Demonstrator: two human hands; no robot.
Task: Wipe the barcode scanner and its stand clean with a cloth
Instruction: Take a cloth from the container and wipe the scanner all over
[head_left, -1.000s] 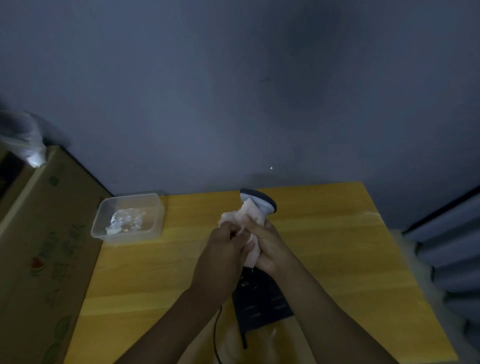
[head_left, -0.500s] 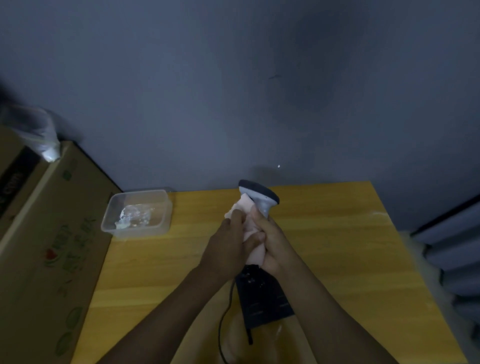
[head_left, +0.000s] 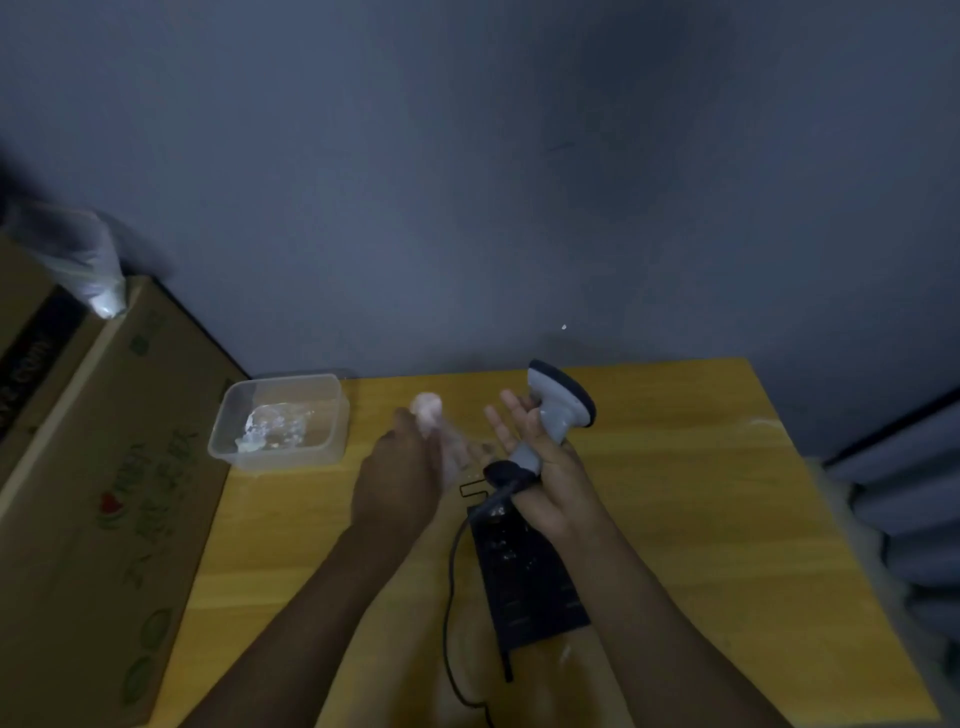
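A grey barcode scanner (head_left: 556, 410) with a dark rim is held above the yellow table (head_left: 701, 493). My right hand (head_left: 540, 467) grips its handle, fingers partly spread, the head pointing up and away. Its dark cable (head_left: 452, 597) runs down toward me. To the left, my left hand (head_left: 400, 467) is closed on a crumpled pale pink cloth (head_left: 428, 408), held apart from the scanner. Below both hands the black stand (head_left: 524, 577) lies flat on the table.
A clear plastic container (head_left: 280, 421) holding something wet and shiny sits at the table's back left. A large cardboard box (head_left: 98, 493) stands along the left edge, a plastic bag (head_left: 78, 260) on top. The wall is just behind the table.
The hands have separated: my left hand pulled the cloth off the scanner and moved left, while my right hand keeps the scanner, now uncovered and shifted slightly right.
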